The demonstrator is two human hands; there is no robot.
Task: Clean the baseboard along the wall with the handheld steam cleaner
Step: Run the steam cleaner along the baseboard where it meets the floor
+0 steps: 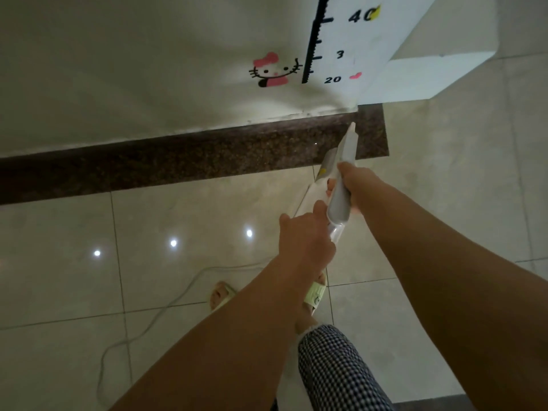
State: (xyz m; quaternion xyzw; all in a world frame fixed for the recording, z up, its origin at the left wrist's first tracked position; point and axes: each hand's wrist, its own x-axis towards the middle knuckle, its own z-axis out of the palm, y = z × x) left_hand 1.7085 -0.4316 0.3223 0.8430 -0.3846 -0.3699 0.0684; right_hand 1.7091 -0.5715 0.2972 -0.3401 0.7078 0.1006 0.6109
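While the nozzle tip [352,126] sits at the top edge of the baseboard [207,155], close to its right end by the wall corner, the step in hand looks like steaming that last stretch. To do it well, I would keep the tip near the dark stone strip, sweep slowly along its length, and mind the cord [166,307] trailing across the floor tiles [89,277] to the left.

Going left to right, the left hand [305,238] has its fingers curled round the rear, paler part of the handheld steam cleaner [341,185], steadying it from below. The right hand [354,185] wraps the grey handle further forward, thumb along the top, aiming the cleaner at the baseboard. Neither hand is loose; both grip the tool firmly.
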